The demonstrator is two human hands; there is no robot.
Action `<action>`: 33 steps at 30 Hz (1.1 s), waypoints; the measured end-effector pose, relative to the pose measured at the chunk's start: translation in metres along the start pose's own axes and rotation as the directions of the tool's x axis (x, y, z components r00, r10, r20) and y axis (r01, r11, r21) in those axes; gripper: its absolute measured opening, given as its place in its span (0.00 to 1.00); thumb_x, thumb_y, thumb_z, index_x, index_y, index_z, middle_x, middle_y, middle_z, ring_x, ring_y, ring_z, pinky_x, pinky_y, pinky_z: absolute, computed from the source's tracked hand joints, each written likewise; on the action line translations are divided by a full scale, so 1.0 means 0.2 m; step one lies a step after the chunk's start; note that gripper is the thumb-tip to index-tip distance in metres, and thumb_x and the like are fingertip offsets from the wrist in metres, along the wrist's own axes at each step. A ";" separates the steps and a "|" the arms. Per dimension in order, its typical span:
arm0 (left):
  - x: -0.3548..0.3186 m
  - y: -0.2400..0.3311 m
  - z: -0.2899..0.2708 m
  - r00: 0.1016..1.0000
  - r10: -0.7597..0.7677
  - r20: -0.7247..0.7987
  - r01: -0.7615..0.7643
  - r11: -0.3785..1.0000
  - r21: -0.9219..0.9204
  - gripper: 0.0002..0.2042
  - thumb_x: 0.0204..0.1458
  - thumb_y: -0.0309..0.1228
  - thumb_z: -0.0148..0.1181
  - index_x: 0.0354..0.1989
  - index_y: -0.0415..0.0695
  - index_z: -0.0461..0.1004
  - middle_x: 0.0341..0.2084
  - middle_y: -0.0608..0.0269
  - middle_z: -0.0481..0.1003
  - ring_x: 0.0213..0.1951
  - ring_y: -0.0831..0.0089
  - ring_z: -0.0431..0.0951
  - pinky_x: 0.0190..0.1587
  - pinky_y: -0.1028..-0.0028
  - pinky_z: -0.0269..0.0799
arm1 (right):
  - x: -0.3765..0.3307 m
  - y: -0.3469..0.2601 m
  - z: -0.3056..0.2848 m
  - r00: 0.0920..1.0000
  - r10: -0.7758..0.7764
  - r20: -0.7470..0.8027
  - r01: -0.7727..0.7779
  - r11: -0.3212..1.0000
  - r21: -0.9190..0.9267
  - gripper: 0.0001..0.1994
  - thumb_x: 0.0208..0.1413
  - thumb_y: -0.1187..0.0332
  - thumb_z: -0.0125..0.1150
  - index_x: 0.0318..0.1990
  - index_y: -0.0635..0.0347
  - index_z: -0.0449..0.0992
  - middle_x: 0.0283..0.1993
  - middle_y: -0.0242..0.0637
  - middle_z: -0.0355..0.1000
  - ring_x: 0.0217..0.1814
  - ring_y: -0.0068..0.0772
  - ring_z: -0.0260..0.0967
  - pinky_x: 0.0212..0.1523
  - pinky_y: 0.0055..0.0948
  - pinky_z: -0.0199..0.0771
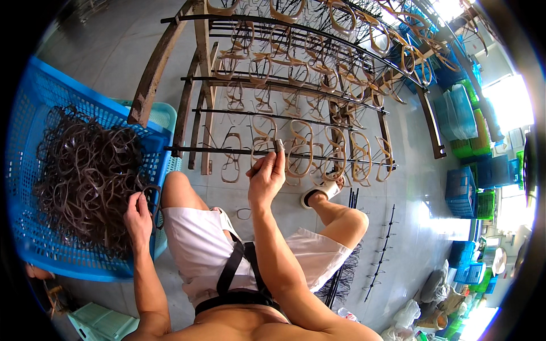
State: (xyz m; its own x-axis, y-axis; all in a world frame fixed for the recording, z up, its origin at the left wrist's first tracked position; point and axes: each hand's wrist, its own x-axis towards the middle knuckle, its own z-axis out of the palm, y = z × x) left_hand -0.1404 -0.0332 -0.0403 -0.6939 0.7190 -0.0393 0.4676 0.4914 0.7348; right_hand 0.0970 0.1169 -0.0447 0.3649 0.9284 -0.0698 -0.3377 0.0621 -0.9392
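The person is sitting on the grey concrete floor (409,227) facing a rusty metal rack of thin horizontal rods (273,116), on which many tan plastic eyeglass frames (300,149) are hanging in rows. The right hand (266,177) is reaching up to the lowest dark rod (216,150) and is pinching a small grey piece (278,146) between thumb and fingertips right at the rod, just beside the hanging frames; what that piece is cannot be told. The left hand (138,216) is resting at the near rim of a large blue plastic mesh basket (34,170) at the person's left, fingers curled around one dark brown eyeglass frame (152,196) at the edge of a tangled heap of dark brown frames (85,176) filling the basket. A single frame (243,213) is lying on the floor between the knees. Loose dark rods with prongs (381,250) are lying on the floor to the right, well apart from both hands. Stacked blue and green crates (472,187) are standing at the far right
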 end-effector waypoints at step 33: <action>-0.14 0.28 0.03 0.816 0.266 0.514 0.200 0.704 -0.681 0.09 0.49 0.22 0.58 0.38 0.38 0.69 0.28 0.68 0.72 0.32 0.83 0.71 0.37 0.83 0.67 | -0.09 0.02 0.01 0.991 -0.032 0.127 0.076 0.930 -0.360 0.17 0.63 0.69 0.41 0.58 0.59 0.56 0.22 0.33 0.65 0.18 0.22 0.65 0.18 0.23 0.67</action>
State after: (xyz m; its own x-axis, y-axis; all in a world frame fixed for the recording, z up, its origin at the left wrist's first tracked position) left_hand -0.0917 -0.0225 -0.0017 -0.1601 0.9696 -0.1850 -0.1823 0.1552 0.9709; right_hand 0.0870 0.1009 -0.0469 0.2622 0.9650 0.0032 0.0258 -0.0037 -0.9997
